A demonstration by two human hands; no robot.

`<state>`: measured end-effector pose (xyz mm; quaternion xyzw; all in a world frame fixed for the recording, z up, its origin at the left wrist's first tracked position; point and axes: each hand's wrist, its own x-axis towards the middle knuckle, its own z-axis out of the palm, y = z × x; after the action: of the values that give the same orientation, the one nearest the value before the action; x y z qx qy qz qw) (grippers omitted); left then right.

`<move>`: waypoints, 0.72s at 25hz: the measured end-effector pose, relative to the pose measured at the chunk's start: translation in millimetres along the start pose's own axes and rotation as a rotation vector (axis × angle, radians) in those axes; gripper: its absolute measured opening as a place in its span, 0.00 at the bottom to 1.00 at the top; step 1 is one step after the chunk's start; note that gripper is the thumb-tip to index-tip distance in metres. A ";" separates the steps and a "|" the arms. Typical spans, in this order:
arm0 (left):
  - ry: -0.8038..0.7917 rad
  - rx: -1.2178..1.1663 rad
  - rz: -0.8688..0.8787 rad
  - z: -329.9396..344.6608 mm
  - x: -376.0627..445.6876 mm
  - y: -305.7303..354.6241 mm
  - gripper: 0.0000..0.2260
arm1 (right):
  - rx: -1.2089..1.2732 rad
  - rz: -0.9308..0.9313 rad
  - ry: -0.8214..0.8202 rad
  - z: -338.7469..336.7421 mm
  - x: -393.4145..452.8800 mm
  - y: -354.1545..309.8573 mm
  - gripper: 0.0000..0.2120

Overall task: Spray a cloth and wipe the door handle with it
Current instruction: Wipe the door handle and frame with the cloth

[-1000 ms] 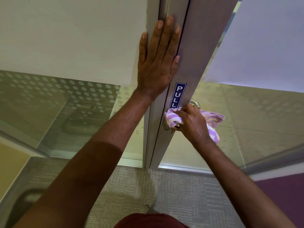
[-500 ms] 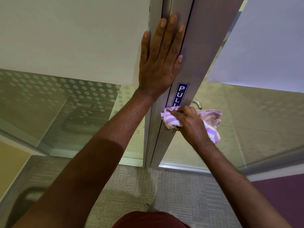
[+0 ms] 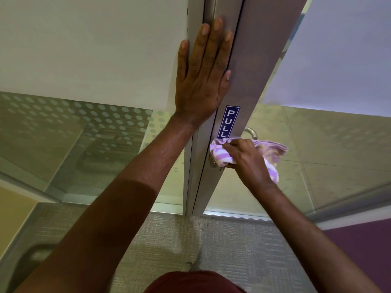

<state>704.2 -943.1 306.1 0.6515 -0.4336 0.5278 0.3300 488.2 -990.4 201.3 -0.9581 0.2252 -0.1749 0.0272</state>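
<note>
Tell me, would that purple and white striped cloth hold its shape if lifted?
Probably not. The purple and white striped cloth bunches in folds under the right hand and its free end droops past the wrist, so it looks floppy. It likely weighs little. It should conform to the metal door handle.

We are in an office: a metal-framed glass door [image 3: 249, 85] bears a blue "PULL" sticker [image 3: 228, 122], and the glass partition [image 3: 88, 132] beside it carries a frosted band and dot pattern. Underfoot we see grey commercial carpet tile [image 3: 169, 240], with a purple section [image 3: 359, 246] at right.
</note>
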 end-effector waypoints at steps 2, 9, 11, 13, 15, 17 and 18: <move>-0.002 0.003 -0.002 -0.7 0.1 -0.5 0.23 | 0.015 0.018 -0.092 -1.4 3.9 2.5 0.23; -0.012 0.005 0.000 -2.4 -0.4 -0.1 0.23 | 0.061 0.038 0.134 -9.3 2.2 3.6 0.22; -0.015 0.007 -0.004 -2.5 -0.6 1.0 0.23 | 0.031 0.105 -0.079 -6.4 -2.2 3.0 0.22; -0.013 0.002 -0.006 -1.9 -0.2 1.8 0.24 | 0.013 0.132 -0.134 -12.9 3.1 5.4 0.12; -0.014 -0.001 -0.002 -2.0 0.0 1.7 0.24 | 0.083 0.164 0.008 -24.7 12.7 3.9 0.08; -0.018 0.003 -0.005 -2.3 0.3 1.1 0.23 | 0.171 0.194 0.109 -32.9 16.7 -4.7 0.12; -0.017 0.000 -0.006 -2.0 0.4 1.0 0.23 | 0.171 0.193 0.073 -32.8 15.6 -10.7 0.13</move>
<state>702.6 -941.8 306.9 0.6573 -0.4347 0.5211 0.3278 494.4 -986.8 238.5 -0.9192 0.3014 -0.2247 0.1172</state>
